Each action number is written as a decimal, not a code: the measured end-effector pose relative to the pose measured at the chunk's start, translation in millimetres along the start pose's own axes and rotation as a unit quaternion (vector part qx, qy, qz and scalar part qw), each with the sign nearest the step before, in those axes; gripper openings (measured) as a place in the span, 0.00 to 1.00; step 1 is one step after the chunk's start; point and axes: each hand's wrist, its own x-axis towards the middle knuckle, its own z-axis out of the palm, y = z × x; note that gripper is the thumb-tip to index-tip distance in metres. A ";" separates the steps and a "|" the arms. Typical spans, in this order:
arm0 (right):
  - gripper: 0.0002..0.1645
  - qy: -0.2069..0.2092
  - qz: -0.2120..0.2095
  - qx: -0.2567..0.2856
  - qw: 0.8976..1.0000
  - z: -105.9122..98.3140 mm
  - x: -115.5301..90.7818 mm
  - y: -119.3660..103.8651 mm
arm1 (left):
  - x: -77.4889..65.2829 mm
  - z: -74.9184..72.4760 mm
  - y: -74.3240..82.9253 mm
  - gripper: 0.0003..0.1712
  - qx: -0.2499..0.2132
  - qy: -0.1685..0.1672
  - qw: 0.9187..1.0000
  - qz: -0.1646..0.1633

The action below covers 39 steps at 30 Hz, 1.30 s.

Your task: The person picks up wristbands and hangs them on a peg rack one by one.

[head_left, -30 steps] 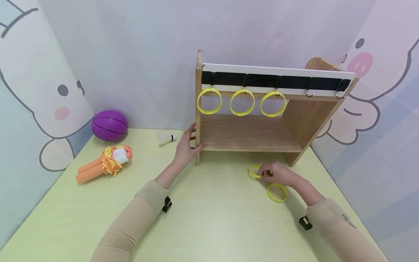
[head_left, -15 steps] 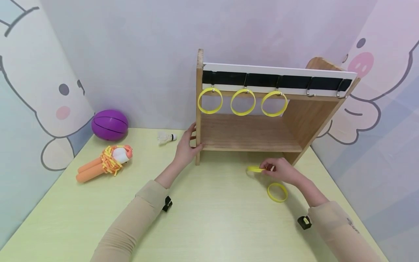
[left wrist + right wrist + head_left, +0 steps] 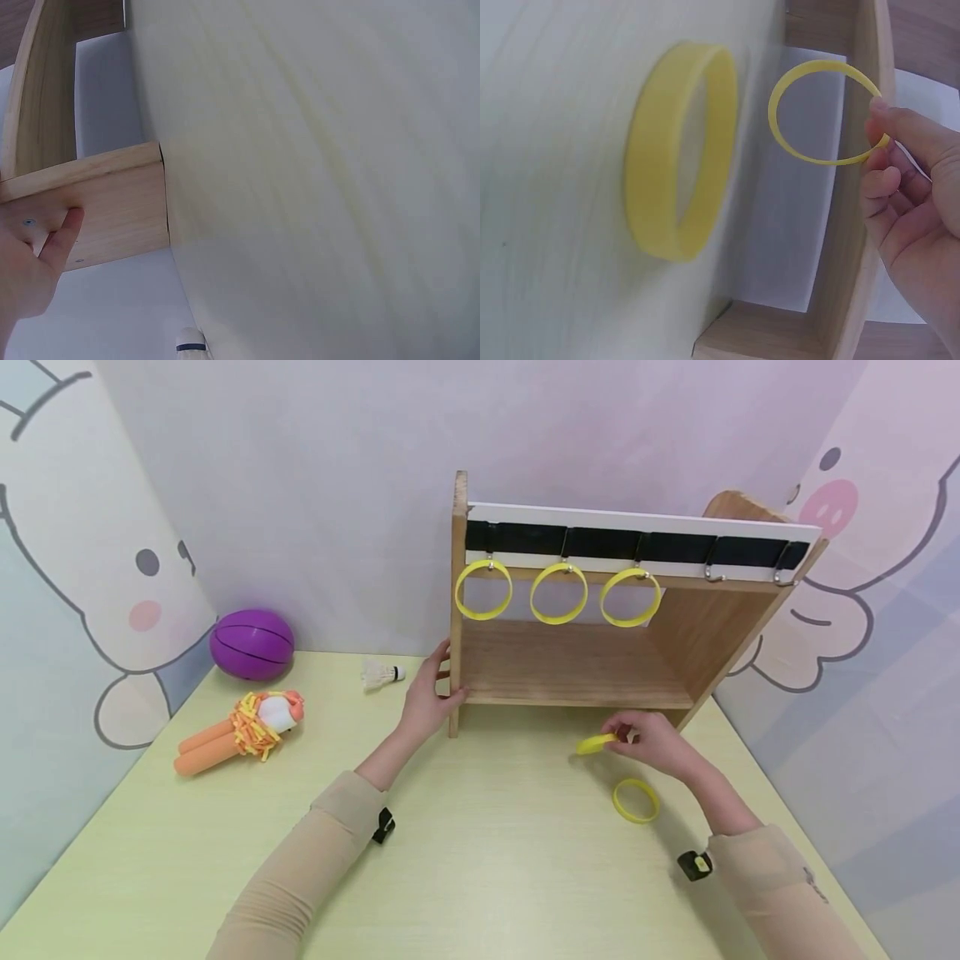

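My right hand [image 3: 651, 745] pinches a yellow wristband [image 3: 595, 743] between thumb and fingers, close over the table below the shelf. In the right wrist view that held wristband [image 3: 780, 135] shows as a full ring, with the lower edge of the shelf behind it. A second yellow wristband [image 3: 636, 802] lies on the table nearer the front. Against the outer left side of the wooden shelf [image 3: 570, 664] rests my left hand [image 3: 426, 702], its fingers extended, as the side panel [image 3: 112, 210] in the left wrist view shows.
Three yellow wristbands [image 3: 558, 620] hang from hooks on the rack [image 3: 600, 539]; two right-hand hooks [image 3: 783, 580] are bare. At left are a purple ball [image 3: 252, 645], an orange foam figure [image 3: 240, 731] and a shuttlecock [image 3: 381, 675]. Walls stand behind and at both sides.
My right hand has lifted its wristband slightly off the table and turned it edge-on to the head view. The left hand stays on the shelf's side.
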 end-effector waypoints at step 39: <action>0.21 0.186 -0.130 0.023 0.974 -84.5 -4.0 -75.1 | 0.9 1.1 1.3 0.48 -0.002 0.003 1.000 -0.010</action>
